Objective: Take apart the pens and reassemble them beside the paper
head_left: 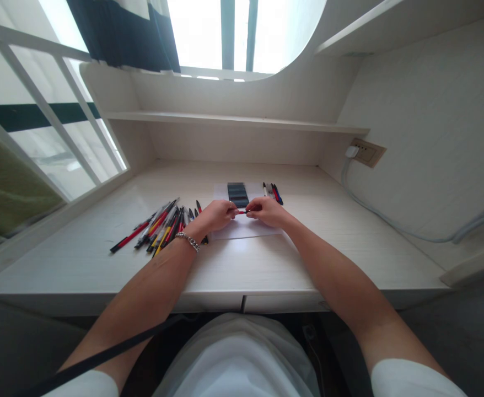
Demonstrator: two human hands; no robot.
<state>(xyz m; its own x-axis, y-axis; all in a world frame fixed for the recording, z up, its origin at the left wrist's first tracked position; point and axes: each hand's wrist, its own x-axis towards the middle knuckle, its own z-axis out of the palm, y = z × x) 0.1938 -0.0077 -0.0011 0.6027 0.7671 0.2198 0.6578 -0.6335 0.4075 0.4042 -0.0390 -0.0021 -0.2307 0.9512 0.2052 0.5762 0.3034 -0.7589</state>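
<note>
Both of my hands meet over a white sheet of paper [242, 229] on the desk. My left hand [217, 215], with a chain bracelet at the wrist, and my right hand [267, 211] are each closed on an end of one red pen [242, 211] held level between them. A pile of several red, black and yellow pens [159, 223] lies just left of my left hand. A few more pens [273, 192] lie behind my right hand. A dark rectangular object [237, 194] rests on the far end of the paper.
The white desk [101, 264] has a low shelf [225, 120] at the back and a railing on the left. A wall socket [364, 151] with a plugged charger sits on the right wall, its cable [391, 220] trailing along the desk's right side.
</note>
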